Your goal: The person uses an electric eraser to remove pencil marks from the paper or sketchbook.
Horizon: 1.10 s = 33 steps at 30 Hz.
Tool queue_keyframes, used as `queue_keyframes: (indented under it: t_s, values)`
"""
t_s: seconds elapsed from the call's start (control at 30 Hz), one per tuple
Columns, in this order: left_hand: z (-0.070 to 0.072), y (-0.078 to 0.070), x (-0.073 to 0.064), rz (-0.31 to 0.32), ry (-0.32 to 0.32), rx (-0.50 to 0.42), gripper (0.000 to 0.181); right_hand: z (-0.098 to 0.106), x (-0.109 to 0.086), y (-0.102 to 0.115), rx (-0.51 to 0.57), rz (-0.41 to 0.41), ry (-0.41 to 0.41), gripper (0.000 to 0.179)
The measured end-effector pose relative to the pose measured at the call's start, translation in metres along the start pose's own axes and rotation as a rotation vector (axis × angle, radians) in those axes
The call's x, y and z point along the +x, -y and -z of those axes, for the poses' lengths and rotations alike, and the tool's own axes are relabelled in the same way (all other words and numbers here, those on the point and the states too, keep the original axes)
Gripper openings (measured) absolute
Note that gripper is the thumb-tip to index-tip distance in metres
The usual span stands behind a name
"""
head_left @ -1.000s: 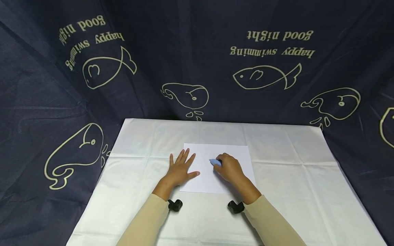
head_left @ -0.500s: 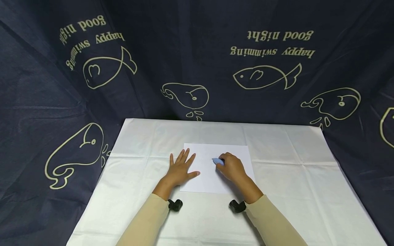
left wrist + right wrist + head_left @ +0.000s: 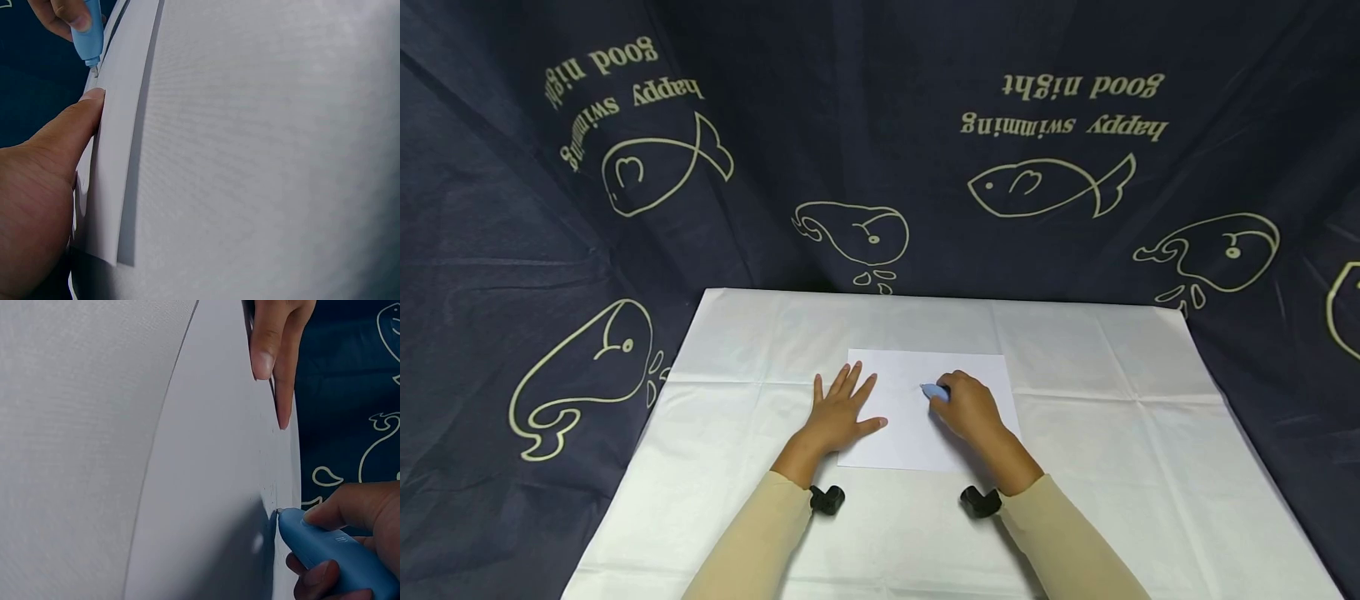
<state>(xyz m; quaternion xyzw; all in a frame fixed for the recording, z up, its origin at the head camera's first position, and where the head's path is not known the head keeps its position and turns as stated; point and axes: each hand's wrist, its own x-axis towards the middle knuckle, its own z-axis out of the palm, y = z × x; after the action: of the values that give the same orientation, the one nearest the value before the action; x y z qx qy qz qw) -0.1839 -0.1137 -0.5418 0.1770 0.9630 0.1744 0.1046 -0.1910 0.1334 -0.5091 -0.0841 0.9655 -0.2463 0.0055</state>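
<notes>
A white sheet of paper [image 3: 898, 442] lies on the table. My left hand [image 3: 837, 421] rests on the sheet's left part, fingers straight and spread. In the left wrist view its thumb [image 3: 69, 128] touches the paper. My right hand [image 3: 972, 410] grips a thick light-blue pen-shaped tool [image 3: 936, 392] over the sheet's right half. The right wrist view has the thumb on top of the tool [image 3: 331, 547] and the other fingers curled under it. Its short narrow metallic tip is right at the paper, beside faint small dark marks.
A white cloth [image 3: 1097, 500] with fold lines covers the table. Dark blue fabric [image 3: 925, 250] printed with fish, whales and lettering hangs behind and at the sides. A small black device [image 3: 827, 501] sits at the left wrist, and another black device [image 3: 981, 502] at the right.
My right hand has shifted slightly right across the paper with the blue tool, more in the first half second than since. The left hand and the sheet have stayed in place.
</notes>
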Motion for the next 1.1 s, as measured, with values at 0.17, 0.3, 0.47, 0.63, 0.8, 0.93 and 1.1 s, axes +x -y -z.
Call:
queue_keyframes:
  t_s: [0.17, 0.3, 0.47, 0.63, 0.8, 0.93, 1.1]
  values:
    - [-0.001, 0.0, 0.0, 0.002, 0.001, 0.001, 0.083, -0.001, 0.0, 0.002, 0.009, 0.013, 0.034, 0.022]
    - [-0.001, 0.0, 0.0, 0.003, 0.001, 0.004, 0.083, -0.002, -0.001, 0.005, 0.01, 0.015, 0.043, 0.02]
    - [-0.002, 0.001, 0.001, 0.0, 0.002, 0.006, 0.083, -0.003, -0.001, 0.003, -0.016, 0.001, 0.015, 0.022]
    - [-0.002, 0.002, 0.001, -0.001, -0.003, 0.001, 0.083, -0.002, 0.001, 0.005, -0.009, 0.021, 0.007, 0.022]
    - [-0.001, 0.001, 0.001, 0.001, -0.003, -0.004, 0.082, -0.002, -0.001, 0.009, -0.002, 0.015, 0.027, 0.02]
    - [-0.001, 0.001, 0.001, 0.004, -0.001, -0.002, 0.083, -0.001, -0.002, 0.01, -0.012, 0.02, 0.028, 0.018]
    - [-0.002, 0.001, 0.001, 0.004, 0.0, 0.0, 0.083, -0.002, -0.002, 0.009, -0.018, 0.024, 0.009, 0.019]
